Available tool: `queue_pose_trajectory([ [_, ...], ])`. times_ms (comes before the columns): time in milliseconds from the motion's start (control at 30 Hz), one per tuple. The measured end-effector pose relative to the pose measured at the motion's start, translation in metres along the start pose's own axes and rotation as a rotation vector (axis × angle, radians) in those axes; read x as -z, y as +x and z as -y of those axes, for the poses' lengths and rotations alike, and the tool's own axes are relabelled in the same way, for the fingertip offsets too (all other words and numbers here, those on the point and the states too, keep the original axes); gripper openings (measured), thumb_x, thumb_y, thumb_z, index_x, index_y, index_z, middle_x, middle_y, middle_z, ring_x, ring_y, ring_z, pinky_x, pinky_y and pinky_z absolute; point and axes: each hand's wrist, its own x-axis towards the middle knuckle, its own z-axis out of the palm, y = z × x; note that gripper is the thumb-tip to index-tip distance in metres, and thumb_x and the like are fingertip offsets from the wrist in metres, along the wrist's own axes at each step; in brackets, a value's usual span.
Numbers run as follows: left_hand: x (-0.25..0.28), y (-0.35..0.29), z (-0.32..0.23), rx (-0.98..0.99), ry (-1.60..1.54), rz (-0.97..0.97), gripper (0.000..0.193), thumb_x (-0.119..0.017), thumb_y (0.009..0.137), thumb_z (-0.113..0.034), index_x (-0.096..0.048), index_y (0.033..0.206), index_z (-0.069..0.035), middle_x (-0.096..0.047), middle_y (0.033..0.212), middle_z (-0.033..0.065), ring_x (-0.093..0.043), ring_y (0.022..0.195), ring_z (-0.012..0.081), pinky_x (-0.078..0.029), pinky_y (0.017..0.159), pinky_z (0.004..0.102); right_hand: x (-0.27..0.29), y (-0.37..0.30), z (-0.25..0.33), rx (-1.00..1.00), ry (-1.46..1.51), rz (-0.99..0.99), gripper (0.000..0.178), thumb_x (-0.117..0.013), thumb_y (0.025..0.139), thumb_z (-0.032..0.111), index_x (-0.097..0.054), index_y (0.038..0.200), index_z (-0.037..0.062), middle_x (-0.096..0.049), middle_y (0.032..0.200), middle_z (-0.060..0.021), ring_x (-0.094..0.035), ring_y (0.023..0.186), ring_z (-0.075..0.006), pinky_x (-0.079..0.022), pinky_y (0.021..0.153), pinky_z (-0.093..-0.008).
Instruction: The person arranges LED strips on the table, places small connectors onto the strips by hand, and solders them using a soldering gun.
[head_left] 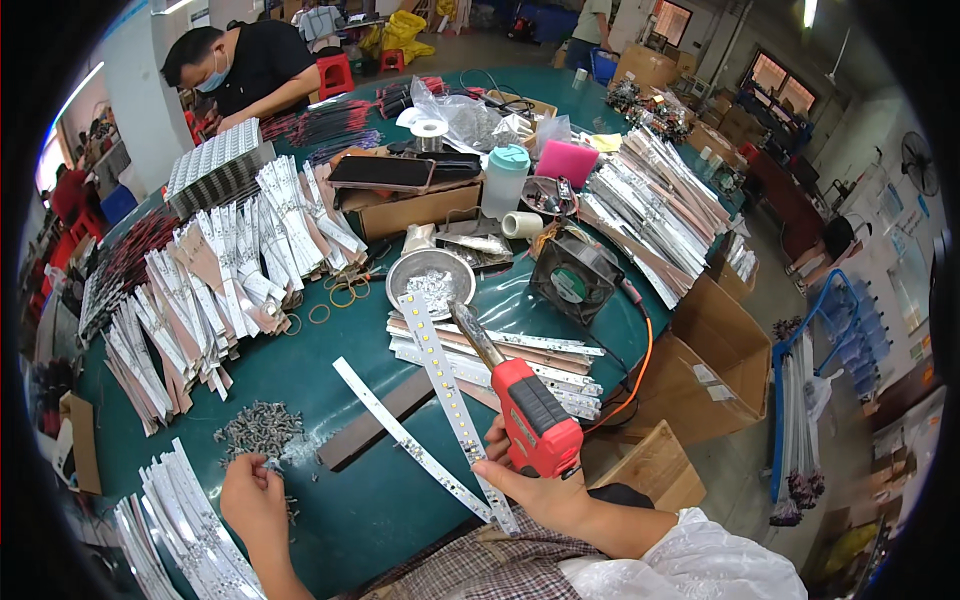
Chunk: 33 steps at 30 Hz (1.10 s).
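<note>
While the left hand (255,492) is pinching a screw (272,463) by the pile (260,428), the right hand (535,488) is gripping a red driver (530,410) and LED strip (450,400).

A red electric screwdriver (528,405) (bit upward) and white LED strip (452,400) lean together; grey screws (260,428) heaped left.

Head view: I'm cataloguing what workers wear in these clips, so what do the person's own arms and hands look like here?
Both hands are bare, with no gloves, rings or watch visible. The left hand leads into a forearm that is bare as far as the picture's lower edge. The right hand has a bare forearm up to a loose white sleeve with a textured, lacy look.
</note>
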Motion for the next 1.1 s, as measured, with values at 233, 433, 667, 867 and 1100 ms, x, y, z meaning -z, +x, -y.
queue_pose_trajectory([
  [233, 0.007, -0.002, 0.006, -0.033, 0.009, 0.011, 0.011, -0.064, 0.076, 0.001, -0.065, 0.087, -0.002, -0.061, 0.073, 0.009, -0.059, 0.062, 0.0209, -0.047, 0.062, 0.0317, 0.001, -0.003, 0.001, 0.006, -0.011, -0.002, 0.041, -0.072, 0.078, -0.004, -0.05, 0.113, 0.0044, -0.055, 0.102, -0.0046, -0.06, 0.084, -0.0084, -0.051, 0.067, -0.0241],
  [433, 0.008, -0.001, 0.014, -0.098, 0.024, -0.095, 0.009, -0.067, 0.079, -0.005, -0.066, 0.087, -0.004, -0.065, 0.076, 0.0107, -0.063, 0.063, 0.0233, -0.048, 0.06, 0.0339, 0.004, -0.003, -0.003, 0.005, -0.036, 0.004, 0.043, -0.072, 0.079, -0.004, -0.051, 0.115, 0.0036, -0.056, 0.102, -0.005, -0.06, 0.083, -0.0088, -0.051, 0.07, -0.0246],
  [667, 0.012, 0.002, 0.018, 0.067, 0.003, -0.083, 0.005, -0.067, 0.081, -0.008, -0.065, 0.085, -0.004, -0.065, 0.069, 0.0099, -0.065, 0.062, 0.0203, -0.049, 0.059, 0.0308, -0.003, 0.0, -0.001, 0.015, -0.084, 0.008, 0.039, -0.073, 0.078, -0.004, -0.054, 0.111, 0.002, -0.058, 0.1, -0.0045, -0.06, 0.082, -0.0087, -0.051, 0.07, -0.0247],
  [867, 0.016, 0.002, 0.007, -0.031, 0.04, -0.105, 0.005, -0.067, 0.08, -0.005, -0.066, 0.085, -0.004, -0.062, 0.078, 0.0101, -0.062, 0.062, 0.024, -0.048, 0.06, 0.034, -0.004, 0.0, 0.005, -0.017, -0.139, -0.05, 0.046, -0.074, 0.075, -0.005, -0.05, 0.113, 0.0017, -0.054, 0.099, -0.0048, -0.057, 0.082, -0.0102, -0.049, 0.072, -0.0248],
  [1100, 0.019, -0.002, 0.009, 0.191, -0.309, -0.055, 0.006, -0.064, 0.083, -0.001, -0.065, 0.089, 0.0, -0.067, 0.079, 0.0084, -0.064, 0.068, 0.0133, -0.05, 0.062, 0.0259, -0.01, 0.005, 0.009, -0.023, -0.16, -0.019, 0.049, -0.074, 0.074, -0.005, -0.049, 0.115, 0.0017, -0.055, 0.1, -0.0048, -0.057, 0.082, -0.0098, -0.05, 0.071, -0.024],
])
